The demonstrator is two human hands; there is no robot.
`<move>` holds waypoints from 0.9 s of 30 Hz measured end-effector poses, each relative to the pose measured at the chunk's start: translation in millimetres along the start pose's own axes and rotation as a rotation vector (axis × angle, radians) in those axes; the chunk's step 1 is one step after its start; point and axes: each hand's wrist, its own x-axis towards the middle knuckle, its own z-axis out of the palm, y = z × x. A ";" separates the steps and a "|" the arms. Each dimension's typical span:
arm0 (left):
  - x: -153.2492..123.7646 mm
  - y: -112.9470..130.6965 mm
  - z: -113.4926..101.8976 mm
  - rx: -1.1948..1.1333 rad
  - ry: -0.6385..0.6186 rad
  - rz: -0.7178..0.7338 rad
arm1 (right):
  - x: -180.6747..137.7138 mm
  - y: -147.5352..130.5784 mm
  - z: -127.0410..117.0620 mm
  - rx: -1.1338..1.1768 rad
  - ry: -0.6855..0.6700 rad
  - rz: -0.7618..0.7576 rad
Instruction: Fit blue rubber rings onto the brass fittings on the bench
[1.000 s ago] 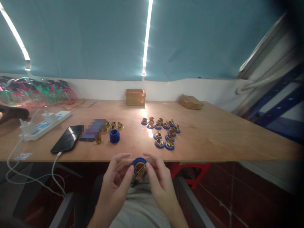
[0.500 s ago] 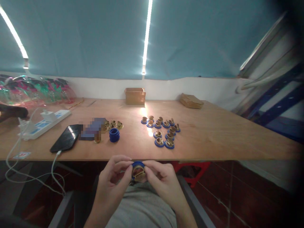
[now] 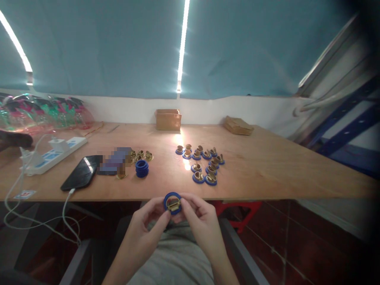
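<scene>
Between my two hands, just off the table's front edge, is a round brass fitting with a blue ring [image 3: 172, 203] around it, its face turned toward me. My left hand [image 3: 151, 221] is closed on its left side, thumb at the lower rim. On the opposite side my right hand [image 3: 199, 215] grips it, thumb against the rim. Several brass fittings with blue rings [image 3: 198, 177] stand on the table beyond my hands. To the left are a stack of blue rings [image 3: 142, 169] and several brass fittings without rings [image 3: 149, 156].
A black phone [image 3: 81, 173] on a charging cable and a white power strip [image 3: 56, 156] lie at left, beside a blurred-out patch. At the back stand a small cardboard box [image 3: 168, 120], a brown paper packet [image 3: 238, 125] and wrapped bottles [image 3: 44, 113]. A red stool [image 3: 240, 213] is below the table.
My hands have raised the brass fitting slightly and tipped it, so more of the blue ring shows around it. My left thumb has slid down to the lower rim.
</scene>
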 end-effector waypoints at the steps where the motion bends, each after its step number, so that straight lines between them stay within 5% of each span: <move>1: -0.5 -0.2 0.1 -0.004 -0.008 0.006 | -0.4 -0.6 0.3 0.001 -0.005 0.004; 9: 0.0 -0.5 2.9 -0.177 -0.013 0.002 | -0.8 -6.3 -1.4 -0.071 -0.012 0.002; 16: -1.1 -3.0 2.7 -0.400 -0.072 -0.083 | -2.6 -7.1 -1.9 -0.092 -0.166 0.036; 22: 0.9 -10.6 -2.8 -0.431 -0.088 -0.137 | -5.1 -5.1 0.4 -0.010 -0.311 0.109; 27: 2.0 -9.6 -3.0 -0.418 -0.081 -0.129 | -5.2 -6.1 2.0 -0.021 -0.293 0.134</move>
